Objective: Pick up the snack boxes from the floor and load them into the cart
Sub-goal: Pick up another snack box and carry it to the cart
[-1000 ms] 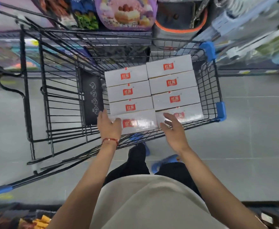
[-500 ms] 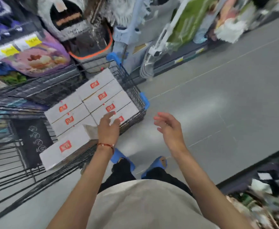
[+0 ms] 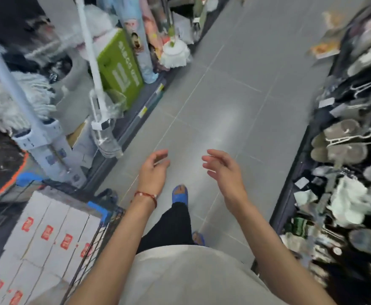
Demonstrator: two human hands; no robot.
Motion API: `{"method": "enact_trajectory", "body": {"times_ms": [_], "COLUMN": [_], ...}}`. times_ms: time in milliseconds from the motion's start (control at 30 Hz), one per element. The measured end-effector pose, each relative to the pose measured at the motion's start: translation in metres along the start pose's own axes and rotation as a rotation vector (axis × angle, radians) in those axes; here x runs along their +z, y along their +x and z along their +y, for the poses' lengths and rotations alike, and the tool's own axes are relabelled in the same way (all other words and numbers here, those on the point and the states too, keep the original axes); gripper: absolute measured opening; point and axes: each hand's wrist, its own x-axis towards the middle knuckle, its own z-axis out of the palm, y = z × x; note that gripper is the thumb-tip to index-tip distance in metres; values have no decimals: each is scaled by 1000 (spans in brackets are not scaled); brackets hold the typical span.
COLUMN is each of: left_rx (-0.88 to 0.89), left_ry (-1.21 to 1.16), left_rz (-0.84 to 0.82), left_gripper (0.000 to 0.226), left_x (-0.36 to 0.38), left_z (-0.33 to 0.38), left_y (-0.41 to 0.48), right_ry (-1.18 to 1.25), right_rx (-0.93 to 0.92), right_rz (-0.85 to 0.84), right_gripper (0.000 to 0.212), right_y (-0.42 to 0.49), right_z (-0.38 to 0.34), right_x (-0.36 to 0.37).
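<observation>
Several white snack boxes (image 3: 48,236) with red labels lie packed side by side in the wire cart (image 3: 96,236) at the lower left. My left hand (image 3: 152,170), with a red string bracelet at the wrist, hovers over the grey floor to the right of the cart, fingers loosely curled and holding nothing. My right hand (image 3: 223,168) hangs level with it, fingers relaxed and empty. No snack box shows on the visible floor.
A grey tiled aisle (image 3: 224,95) runs ahead. Mops (image 3: 98,89) and a green carton (image 3: 120,67) line the shelf on the left. A rack of slippers (image 3: 342,139) stands on the right. My blue sandal (image 3: 180,193) is on the floor below my hands.
Both hands have left the boxes in the cart and now hang empty over the floor. The view has swung right, away from the cart and down the aisle.
</observation>
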Motion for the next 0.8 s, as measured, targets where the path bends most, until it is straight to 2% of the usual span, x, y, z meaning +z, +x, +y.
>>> {"method": "enact_trajectory", "body": {"times_ms": [400,800], "left_rx": [70,45], "left_ry": [42,162], "left_rz": [-425,-604], "left_gripper": [29,17], "left_x": [151,313], "left_z": [161,297], "left_y": [164,306], "right_ry": [163,335], "right_rx": [-17,-13], "right_rz": [343,510], "right_gripper": [25,25], "right_y": [151,335], "right_z": [-124,-232], "right_x": [-59,-140]}}
